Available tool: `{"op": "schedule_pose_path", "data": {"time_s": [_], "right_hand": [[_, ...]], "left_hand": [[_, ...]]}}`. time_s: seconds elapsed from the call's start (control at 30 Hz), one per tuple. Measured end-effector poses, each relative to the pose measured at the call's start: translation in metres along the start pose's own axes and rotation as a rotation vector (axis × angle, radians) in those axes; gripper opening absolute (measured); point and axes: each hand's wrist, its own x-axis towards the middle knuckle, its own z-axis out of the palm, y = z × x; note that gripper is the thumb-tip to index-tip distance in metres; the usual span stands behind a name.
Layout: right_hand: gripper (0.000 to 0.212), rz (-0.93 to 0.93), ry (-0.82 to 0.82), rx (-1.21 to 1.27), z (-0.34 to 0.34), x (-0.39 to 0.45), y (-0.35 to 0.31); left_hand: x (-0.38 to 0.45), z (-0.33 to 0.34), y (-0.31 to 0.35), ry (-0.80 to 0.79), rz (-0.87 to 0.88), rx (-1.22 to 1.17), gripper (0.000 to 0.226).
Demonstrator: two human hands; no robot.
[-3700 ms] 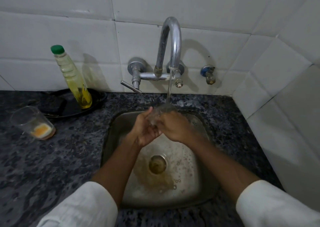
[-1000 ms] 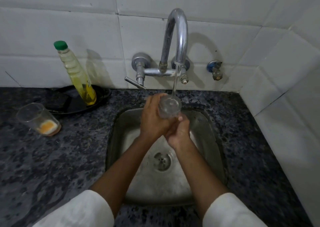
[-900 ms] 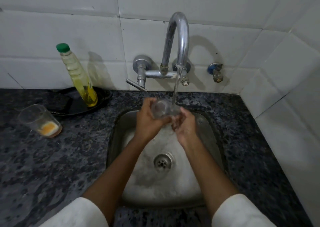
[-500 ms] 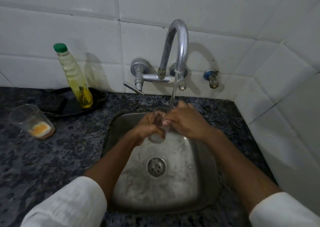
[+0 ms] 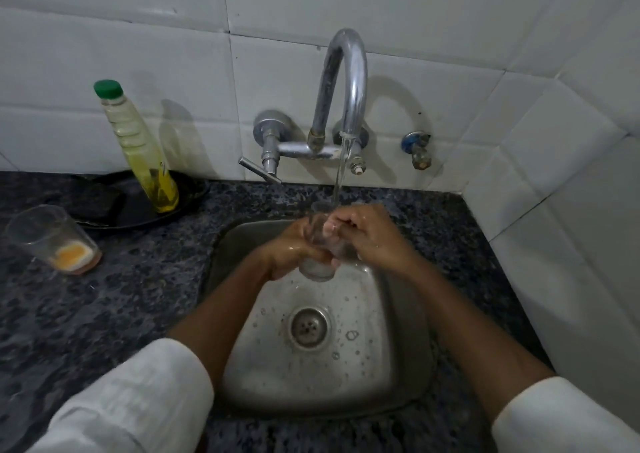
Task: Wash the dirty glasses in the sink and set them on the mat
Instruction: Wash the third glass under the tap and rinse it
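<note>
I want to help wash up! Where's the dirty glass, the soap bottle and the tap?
Clear glass with orange dregs [image 5: 52, 241]: head view, its side wall.
Green-capped yellow soap bottle [image 5: 138, 147]: head view, mid-body.
Curved chrome tap [image 5: 349, 82]: head view, spout arch.

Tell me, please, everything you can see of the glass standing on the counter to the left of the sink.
The glass on the counter is a clear tumbler, narrow at the base and wider at the rim. It looks like glass or clear plastic. It appears tilted in this wide-angle view, mouth up, with an orange-yellow residue at the bottom. It stands on the dark speckled countertop, left of the sink, in front of a black tray. No hand touches it.
</note>
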Motion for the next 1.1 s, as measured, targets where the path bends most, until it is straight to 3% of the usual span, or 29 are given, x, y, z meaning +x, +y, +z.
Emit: {"op": "schedule_pose_path", "data": {"time_s": [0.03, 0.07, 0.17, 0.23, 0.3, 0.4, 0.43, 0.47, 0.53, 0.63, 0.7, 0.77, 0.83, 0.87, 0.93, 1.0, 1.03, 1.1], "right_hand": [[0.02, 0.008, -0.016, 0.013, 0.001, 0.001, 0.0], [0.021, 0.028, 0.002, -0.009, 0.005, 0.003, 0.0], [0.022, 0.115, 0.085, -0.106, 0.016, 0.01, -0.001], [0.022, 0.135, 0.09, -0.077, 0.015, 0.012, -0.003], [0.022, 0.096, 0.09, -0.038, 0.008, 0.011, -0.004], [0.019, 0.025, 0.033, 0.065, -0.002, 0.005, -0.01], [0.02, 0.029, 0.021, 0.078, -0.001, 0.005, -0.012], [0.021, 0.036, 0.037, 0.059, 0.002, 0.005, -0.012], [0.027, 0.1, 0.118, -0.004, 0.009, 0.011, -0.01], [0.04, 0.215, 0.194, -0.04, 0.015, 0.019, -0.013], [0.042, 0.189, 0.175, -0.034, 0.009, 0.019, -0.015], [0.034, 0.117, 0.137, 0.03, 0.001, 0.015, -0.014], [0.032, 0.064, 0.099, 0.087, -0.002, 0.012, -0.013], [0.034, 0.061, 0.093, 0.062, 0.0, 0.011, -0.013], [0.037, 0.123, 0.133, -0.035, 0.009, 0.015, -0.013], [0.035, 0.211, 0.205, -0.077, 0.013, 0.02, -0.013], [0.034, 0.23, 0.217, -0.082, 0.013, 0.02, -0.014], [0.035, 0.213, 0.213, -0.073, 0.009, 0.019, -0.012]], "left_hand": [[0.001, -0.002, 0.0, -0.026, 0.003, -0.008, 0.057], [0.003, 0.003, 0.001, 0.047, 0.012, 0.021, 0.05], [0.01, 0.034, 0.001, 0.548, 0.068, 0.198, 0.048], [0.01, 0.045, -0.005, 0.69, 0.126, 0.274, 0.056], [0.009, 0.031, -0.006, 0.528, 0.095, 0.279, 0.06], [0.001, -0.003, -0.004, 0.024, -0.014, -0.007, 0.063], [0.002, -0.009, -0.004, -0.038, -0.046, -0.09, 0.057], [0.002, -0.007, -0.004, 0.008, -0.057, -0.097, 0.049], [0.004, 0.013, 0.001, 0.271, -0.028, 0.012, 0.035], [0.008, 0.045, 0.001, 0.654, 0.036, 0.212, 0.05], [0.007, 0.037, -0.003, 0.549, 0.053, 0.213, 0.064], [0.002, 0.012, -0.001, 0.214, -0.014, 0.038, 0.067], [-0.006, -0.003, 0.0, -0.019, -0.11, -0.147, 0.053], [-0.006, -0.002, 0.0, -0.014, -0.131, -0.134, 0.044], [-0.001, 0.015, -0.002, 0.254, -0.099, 0.039, 0.037], [0.006, 0.035, -0.004, 0.555, -0.063, 0.199, 0.056], [0.006, 0.042, -0.006, 0.61, -0.033, 0.235, 0.065], [0.002, 0.039, -0.005, 0.485, -0.021, 0.156, 0.071]]}}
